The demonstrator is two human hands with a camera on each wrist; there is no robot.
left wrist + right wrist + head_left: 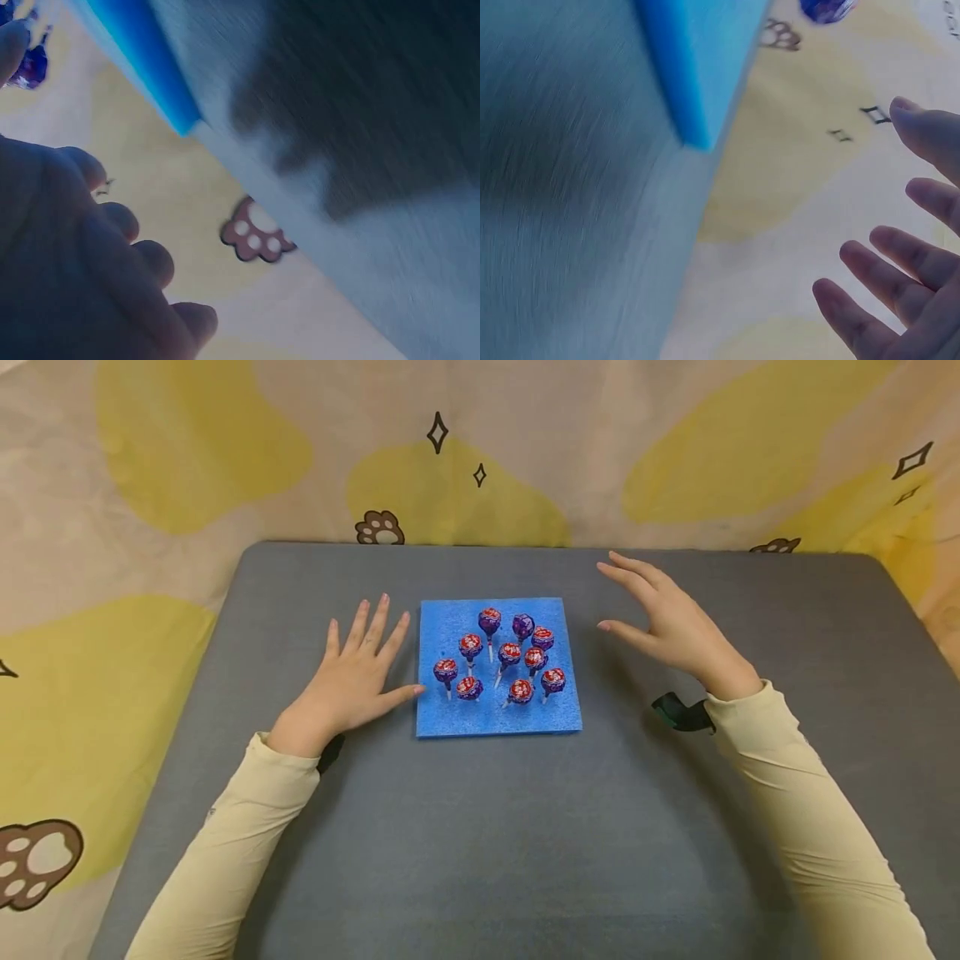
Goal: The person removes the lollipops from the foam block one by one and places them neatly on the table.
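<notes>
Several lollipops (509,653) in purple and red wrappers stand by their sticks in a square blue foam board (450,722) on the table. Some lean to one side. To the left of the board is my left hand (352,681), fingers spread and straight, its thumb tip close to the board's left edge. My right hand (671,622) hovers to the right of the board with fingers extended and thumb apart, holding nothing. The left wrist view shows a blurred lollipop (31,67) near the thumb. Part of a lollipop (826,9) shows at the top of the right wrist view.
The dark grey table (480,843) has rounded far corners. Behind it hangs a cream and yellow cloth (315,435) printed with paw marks and stars. A dark strap (678,712) sticks out by the right cuff.
</notes>
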